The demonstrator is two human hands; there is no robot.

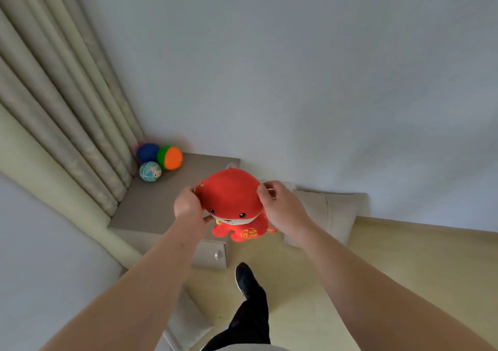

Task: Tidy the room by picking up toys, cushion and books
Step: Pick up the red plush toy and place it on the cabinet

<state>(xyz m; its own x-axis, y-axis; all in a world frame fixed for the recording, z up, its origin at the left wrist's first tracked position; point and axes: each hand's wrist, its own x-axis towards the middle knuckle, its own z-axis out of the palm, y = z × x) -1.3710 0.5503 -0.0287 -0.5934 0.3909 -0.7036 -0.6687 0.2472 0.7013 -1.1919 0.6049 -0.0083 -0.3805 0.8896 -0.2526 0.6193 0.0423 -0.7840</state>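
Plush toy: the round red plush animal with a white muzzle and gold embroidery [231, 197] hangs in the air at the centre of the frame, above the front edge of the grey bedside cabinet [161, 202], face toward the camera.
Left hand: the left hand [188, 205] grasps one side of the soft head, fingers curled into the fabric.
Right hand: the right hand [283, 210] pinches the other side, so the toy stays level and upright.
Reason for the hold: I think two hands steer it to stand, not to fall over.
Balls: a blue spiky ball [147, 152], a green and orange spiky ball [170, 157] and a small teal patterned ball [150, 171] sit together in the cabinet's far corner, against the beige curtain [67, 108], where they cannot roll off.
Cushion: a beige cushion [331, 210] leans on the wall at centre right, not yet tidied, it seems.
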